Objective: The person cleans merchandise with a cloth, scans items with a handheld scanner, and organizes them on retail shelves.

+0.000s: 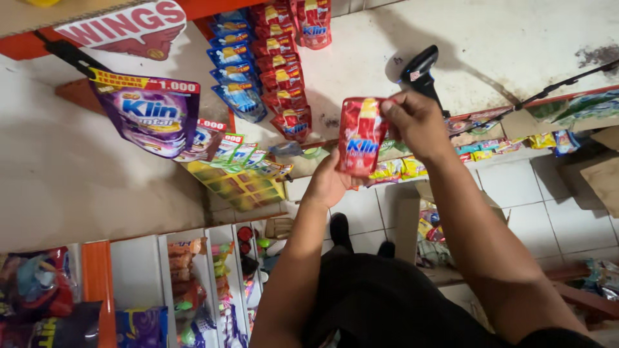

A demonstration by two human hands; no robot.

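Red sachet (360, 136); purple pouch (149, 116) perhaps hanging left.

- A sachet (360, 136) is held between the left hand (327, 183) below and the right hand (416, 122) above.
- Sachet strips (284, 71) are hung left of it.
- A cardboard box (429, 235) is set on the floor (516, 212) below.

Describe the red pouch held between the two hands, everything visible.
The red pouch is a small, flat, glossy plastic sachet with blue and yellow print, sealed as far as it shows. It hangs roughly upright in the air before the wall. The right hand pinches its top corner; the left hand touches its lower edge from behind.
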